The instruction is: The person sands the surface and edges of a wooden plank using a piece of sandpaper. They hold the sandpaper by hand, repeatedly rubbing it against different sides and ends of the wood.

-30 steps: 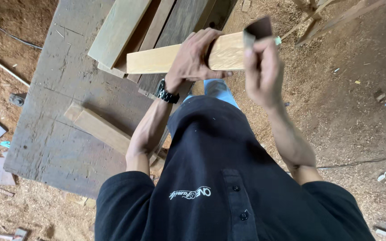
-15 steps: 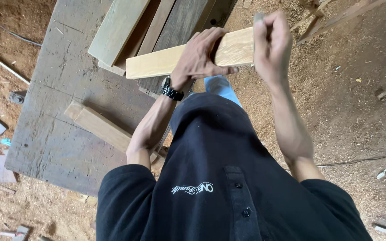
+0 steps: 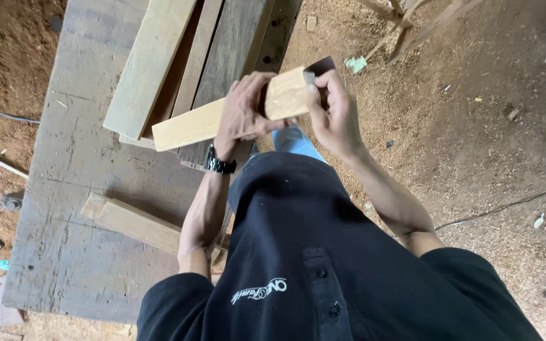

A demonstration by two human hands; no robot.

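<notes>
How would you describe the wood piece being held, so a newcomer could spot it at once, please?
Start at the grey workbench. Over its right edge, the left hand grips a pale block, with the right hand at its end. Unlike the planks and the short batten, it is lifted off the bench.

Soft daylight, sharp (slight edge distortion)

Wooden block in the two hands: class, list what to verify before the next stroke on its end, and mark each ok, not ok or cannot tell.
1. Left hand grips the wooden block firmly: ok.
2. Right hand presses the dark sheet to the block's end: ok.
3. Block's far end resting on the planks: cannot tell.
4. Sheet's grit condition: cannot tell.
5. Workbench free of loose pieces: not ok, an offcut lies there.
</notes>
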